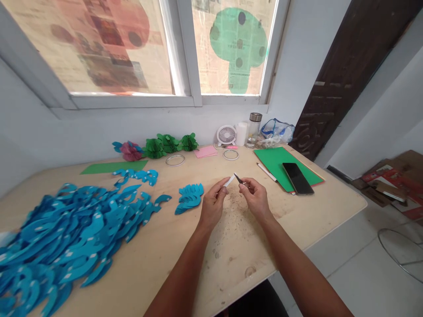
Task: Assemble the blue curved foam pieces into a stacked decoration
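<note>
Between finger and thumb, my left hand pinches a narrow white strip. My right hand is closed on a small dark pointed tool; its exact kind is too small to tell. The tool's tip meets or nearly meets the strip's upper end. Left of my left hand lies a small stack of curved blue cut pieces. A large heap of blue cut pieces, many bearing small white squares, covers the table's left side. Small specks are scattered on the tabletop below my hands.
Along the back are green paper flowers, pink paper, two tape rolls, a small fan and a glass bottle. To the right, a phone rests on green sheets beside a white pencil-like stick.
</note>
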The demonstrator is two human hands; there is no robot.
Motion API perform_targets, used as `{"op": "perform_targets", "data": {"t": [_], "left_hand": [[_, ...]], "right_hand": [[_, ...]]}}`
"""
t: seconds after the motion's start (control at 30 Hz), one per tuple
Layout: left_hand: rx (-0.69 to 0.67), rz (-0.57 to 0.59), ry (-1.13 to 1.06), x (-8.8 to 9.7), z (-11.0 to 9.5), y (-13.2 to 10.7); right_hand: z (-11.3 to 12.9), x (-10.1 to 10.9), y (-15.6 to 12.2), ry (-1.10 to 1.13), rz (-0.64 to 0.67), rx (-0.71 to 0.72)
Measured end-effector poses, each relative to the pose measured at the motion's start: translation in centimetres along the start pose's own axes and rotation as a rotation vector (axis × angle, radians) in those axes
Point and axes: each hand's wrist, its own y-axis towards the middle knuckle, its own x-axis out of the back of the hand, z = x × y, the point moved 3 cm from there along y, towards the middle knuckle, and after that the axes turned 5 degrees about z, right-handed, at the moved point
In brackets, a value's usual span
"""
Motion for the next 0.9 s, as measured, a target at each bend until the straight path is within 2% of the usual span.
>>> {"op": "perform_targets", "data": {"t": [0.37,0.6,0.9], "left_hand": [[-0.009,-0.003,0.002,-0.11,-0.17,-0.09],[-0.031,0.053,0.005,-0.48,-0.26,-0.13],[-0.016,0.037,-0.001,-0.52,-0.27,-0.18]], "right_hand": [[0.17,-0.32,-0.11,0.004,0.045,-0.018],[0.14,-0.36,-0.17,0.018,0.062,-0.014],[0.3,-0.32,-0.2,0.001,0.065,-0.01]]}}
